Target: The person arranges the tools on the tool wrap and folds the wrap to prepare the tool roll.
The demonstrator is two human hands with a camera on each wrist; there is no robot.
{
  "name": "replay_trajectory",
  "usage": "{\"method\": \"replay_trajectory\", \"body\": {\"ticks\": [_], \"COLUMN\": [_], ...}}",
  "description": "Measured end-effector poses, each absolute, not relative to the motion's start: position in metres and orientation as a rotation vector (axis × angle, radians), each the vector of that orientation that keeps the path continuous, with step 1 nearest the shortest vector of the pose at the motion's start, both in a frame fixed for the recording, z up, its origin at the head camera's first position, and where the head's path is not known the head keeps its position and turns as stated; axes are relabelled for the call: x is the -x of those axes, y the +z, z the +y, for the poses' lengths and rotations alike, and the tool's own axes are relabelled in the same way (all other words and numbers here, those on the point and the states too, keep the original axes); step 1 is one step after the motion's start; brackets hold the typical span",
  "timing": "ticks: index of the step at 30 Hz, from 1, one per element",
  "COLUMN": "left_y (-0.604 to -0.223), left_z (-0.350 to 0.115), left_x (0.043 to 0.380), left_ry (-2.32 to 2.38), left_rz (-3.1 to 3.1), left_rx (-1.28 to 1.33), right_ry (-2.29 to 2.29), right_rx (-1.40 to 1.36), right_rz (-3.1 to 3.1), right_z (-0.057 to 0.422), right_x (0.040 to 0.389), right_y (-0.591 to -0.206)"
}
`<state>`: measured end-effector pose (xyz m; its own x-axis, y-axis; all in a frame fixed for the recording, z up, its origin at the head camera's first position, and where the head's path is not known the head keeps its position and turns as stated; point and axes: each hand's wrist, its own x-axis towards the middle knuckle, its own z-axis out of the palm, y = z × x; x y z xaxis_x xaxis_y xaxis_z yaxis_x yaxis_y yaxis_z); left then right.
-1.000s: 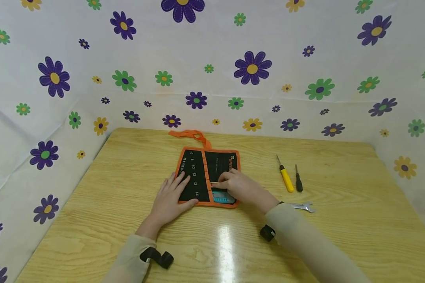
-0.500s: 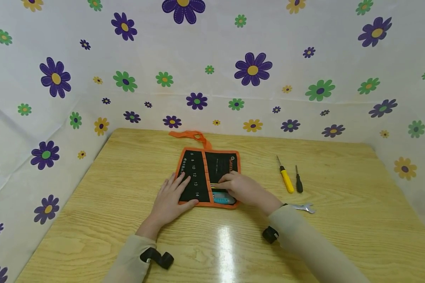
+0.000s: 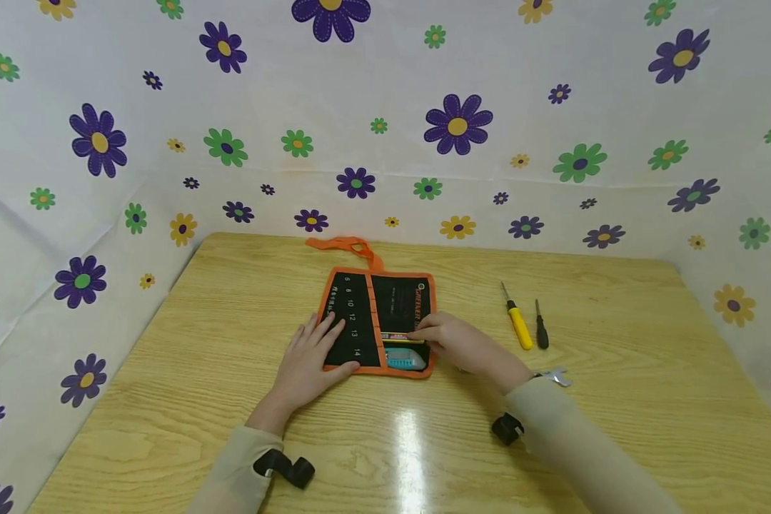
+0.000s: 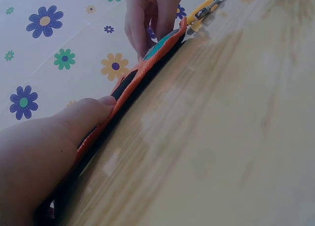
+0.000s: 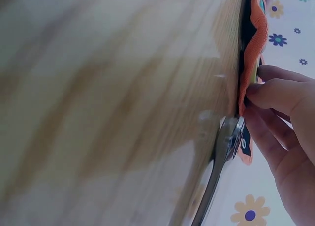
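Observation:
A black tool pouch [image 3: 345, 343] with orange trim lies unfolded on the table, numbers printed along its pocket side. My left hand [image 3: 305, 364] rests flat on its left part, fingers spread, thumb [image 4: 104, 102] along the near edge. With thumb and fingertips, my right hand [image 3: 462, 346] pinches the right end of a slim stick [image 3: 395, 336] with a yellow edge and a printed label; its exact kind is unclear. The stick's left end meets the orange pocket seam. Just nearer, a teal utility knife [image 3: 405, 359] lies with its left end in a pocket.
Right of the pouch lie a yellow-handled screwdriver [image 3: 519, 325] and a smaller black-handled screwdriver [image 3: 542, 333]. A metal wrench [image 3: 559, 376] is partly hidden under the right forearm. Orange ties [image 3: 360, 247] trail from the pouch's far edge. Flowered cloth [image 3: 385, 86] stands behind the table.
My right hand has shifted rightward along the stick, from near the pocket seam to its outer end, and more of the stick shows. The left hand has stayed put.

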<state>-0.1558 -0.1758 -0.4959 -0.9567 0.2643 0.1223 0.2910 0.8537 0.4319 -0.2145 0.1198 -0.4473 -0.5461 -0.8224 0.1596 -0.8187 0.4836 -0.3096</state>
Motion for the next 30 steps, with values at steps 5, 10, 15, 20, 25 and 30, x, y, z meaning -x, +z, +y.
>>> {"method": "replay_trajectory", "body": {"ticks": [5,10,15,20,25,30], "left_y": [-0.495,-0.496,-0.496,-0.496,-0.497,-0.496], "left_z": [-0.176,-0.176,-0.176,-0.176,-0.176,-0.176], "left_x": [0.155,0.155,0.155,0.155,0.155,0.155], "left_ry": [-0.708,-0.704,-0.709,-0.697,-0.696,-0.707], "left_rz": [-2.958,-2.968,-2.960,-2.954,-2.958,-2.961], "left_rx": [0.451,0.446,0.447,0.452,0.452,0.449], "right_ry": [-0.530,-0.523,-0.531,-0.527,-0.550,-0.548], "right_rx": [1.478,1.453,1.442,1.404,1.385,1.364], "right_rz": [2.709,2.701,2.685,2.676,2.670,2.672], "right_z": [0.115,0.109,0.101,0.093,0.087,0.085], "right_x": [0.216,0.216,0.215,0.215,0.215,0.214], "right_y": [-0.449,-0.448,-0.446,-0.445,-0.445,-0.444]}}
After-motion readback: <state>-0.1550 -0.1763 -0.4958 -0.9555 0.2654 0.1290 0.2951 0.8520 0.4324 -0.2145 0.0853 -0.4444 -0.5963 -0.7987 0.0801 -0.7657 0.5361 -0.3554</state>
